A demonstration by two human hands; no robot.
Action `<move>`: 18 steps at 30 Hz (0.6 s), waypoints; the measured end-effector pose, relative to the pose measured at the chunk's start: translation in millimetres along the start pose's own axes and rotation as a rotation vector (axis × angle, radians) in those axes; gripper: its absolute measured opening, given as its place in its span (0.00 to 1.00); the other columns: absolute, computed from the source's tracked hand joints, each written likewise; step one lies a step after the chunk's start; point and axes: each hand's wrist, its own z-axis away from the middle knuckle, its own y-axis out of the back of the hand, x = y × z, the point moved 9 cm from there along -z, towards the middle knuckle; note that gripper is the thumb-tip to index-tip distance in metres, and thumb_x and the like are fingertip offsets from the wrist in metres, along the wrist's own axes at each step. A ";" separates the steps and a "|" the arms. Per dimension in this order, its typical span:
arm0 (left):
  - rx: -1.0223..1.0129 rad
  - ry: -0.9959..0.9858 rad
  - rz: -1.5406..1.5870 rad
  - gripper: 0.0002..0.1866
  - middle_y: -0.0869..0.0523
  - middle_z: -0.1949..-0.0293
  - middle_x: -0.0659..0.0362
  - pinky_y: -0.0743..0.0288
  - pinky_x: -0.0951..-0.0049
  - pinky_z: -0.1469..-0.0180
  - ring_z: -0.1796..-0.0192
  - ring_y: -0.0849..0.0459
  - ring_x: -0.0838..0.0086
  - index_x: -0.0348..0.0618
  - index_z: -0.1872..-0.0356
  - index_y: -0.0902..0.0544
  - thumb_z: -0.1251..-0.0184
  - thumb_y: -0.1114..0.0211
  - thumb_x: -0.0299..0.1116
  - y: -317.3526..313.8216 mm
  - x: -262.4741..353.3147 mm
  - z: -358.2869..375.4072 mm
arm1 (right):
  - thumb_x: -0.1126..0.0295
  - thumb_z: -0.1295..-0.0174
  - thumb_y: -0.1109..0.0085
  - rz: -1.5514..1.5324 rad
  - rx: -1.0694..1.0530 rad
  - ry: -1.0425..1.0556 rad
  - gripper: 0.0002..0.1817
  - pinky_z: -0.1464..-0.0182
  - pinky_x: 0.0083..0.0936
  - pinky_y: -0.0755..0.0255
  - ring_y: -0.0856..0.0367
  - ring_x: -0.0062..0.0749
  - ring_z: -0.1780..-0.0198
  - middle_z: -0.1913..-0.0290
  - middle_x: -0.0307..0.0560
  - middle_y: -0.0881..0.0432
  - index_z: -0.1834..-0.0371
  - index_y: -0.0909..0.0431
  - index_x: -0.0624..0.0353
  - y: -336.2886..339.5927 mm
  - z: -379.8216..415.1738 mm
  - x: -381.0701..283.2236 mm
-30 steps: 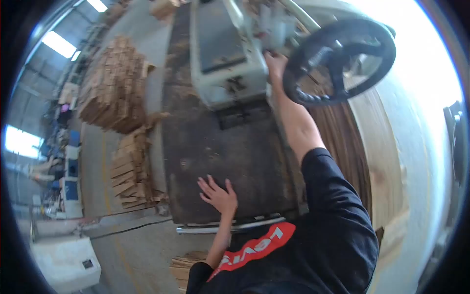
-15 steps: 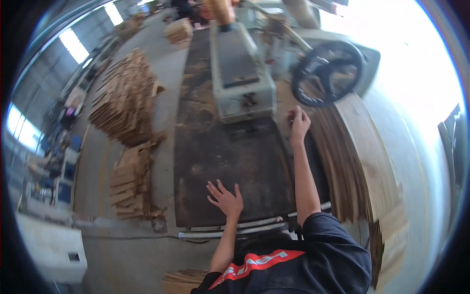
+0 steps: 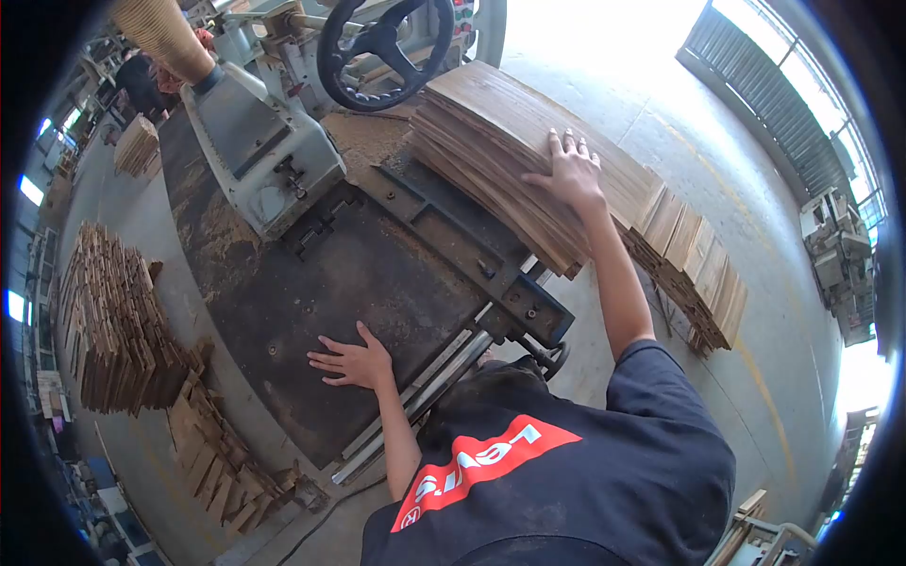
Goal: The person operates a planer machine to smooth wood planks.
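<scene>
My left hand [image 3: 357, 364] lies on the dark machine table [image 3: 330, 283] near its front edge, fingers spread, holding nothing. My right hand [image 3: 573, 175] rests with its fingers apart on top of a stack of wooden boards [image 3: 510, 118] at the machine's right side. Between the hands, a metal guide fence [image 3: 444, 236] runs along the table. Ahead of my left hand stands the grey machine head [image 3: 274, 174], fitted with a ribbed hose [image 3: 160, 38].
A black handwheel [image 3: 382, 47] is at the top. Tall piles of wood pieces [image 3: 118, 330] and a lower pile [image 3: 217, 462] stand on the left. More short boards [image 3: 694, 264] are at the right. A person [image 3: 142, 85] is in the far background.
The view has turned to the right. My right hand has moved from beside the handwheel onto the board stack, and its fingers have spread. My left hand stays spread on the table.
</scene>
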 end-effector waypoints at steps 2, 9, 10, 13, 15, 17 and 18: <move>-0.004 0.007 0.017 0.53 0.58 0.08 0.34 0.62 0.26 0.14 0.06 0.64 0.43 0.44 0.09 0.45 0.19 0.45 0.73 0.5 0.8 1.8 | 0.26 0.38 0.30 0.050 0.167 0.042 0.58 0.21 0.54 0.27 0.26 0.56 0.17 0.16 0.59 0.26 0.14 0.31 0.57 -8.7 3.2 1.6; 0.030 -0.006 0.077 0.53 0.56 0.08 0.34 0.63 0.25 0.14 0.06 0.62 0.43 0.48 0.09 0.43 0.21 0.42 0.73 4.5 1.2 -0.1 | 0.68 0.26 0.40 0.220 0.393 0.202 0.28 0.42 0.48 0.12 0.08 0.67 0.38 0.30 0.74 0.15 0.24 0.20 0.66 4.5 71.5 -30.3; 0.058 -0.015 0.079 0.53 0.55 0.08 0.35 0.63 0.25 0.13 0.06 0.61 0.43 0.49 0.09 0.43 0.21 0.41 0.74 3.5 -1.1 1.8 | 0.62 0.23 0.41 0.257 0.366 0.241 0.28 0.45 0.47 0.12 0.07 0.64 0.39 0.32 0.72 0.13 0.24 0.20 0.64 -0.4 83.2 -31.9; 0.065 -0.035 0.099 0.53 0.53 0.09 0.35 0.64 0.24 0.14 0.06 0.60 0.43 0.47 0.10 0.41 0.21 0.41 0.74 -2.2 -2.8 1.2 | 0.54 0.15 0.46 0.172 0.316 0.374 0.25 0.60 0.44 0.11 0.03 0.51 0.52 0.49 0.64 0.06 0.27 0.18 0.61 41.7 113.8 -47.9; 0.109 -0.133 0.154 0.49 0.44 0.12 0.35 0.58 0.29 0.13 0.08 0.52 0.41 0.43 0.13 0.36 0.21 0.36 0.68 3.9 4.1 10.4 | 0.55 0.15 0.46 0.126 0.072 0.455 0.23 0.61 0.42 0.12 0.04 0.45 0.60 0.59 0.59 0.07 0.31 0.17 0.61 99.6 129.2 -50.5; 0.112 -0.235 0.372 0.45 0.35 0.15 0.36 0.52 0.34 0.13 0.10 0.44 0.40 0.39 0.17 0.31 0.21 0.30 0.61 15.8 4.7 8.5 | 0.56 0.14 0.46 0.012 -0.059 0.549 0.22 0.63 0.42 0.13 0.06 0.42 0.67 0.68 0.54 0.09 0.34 0.16 0.61 121.3 140.1 -58.9; 0.073 -0.278 0.578 0.43 0.31 0.17 0.37 0.49 0.38 0.13 0.12 0.40 0.40 0.38 0.18 0.29 0.22 0.27 0.57 23.2 8.2 13.2 | 0.56 0.14 0.46 -0.054 -0.069 0.605 0.21 0.63 0.43 0.14 0.08 0.42 0.71 0.72 0.51 0.10 0.36 0.15 0.62 126.6 140.4 -59.7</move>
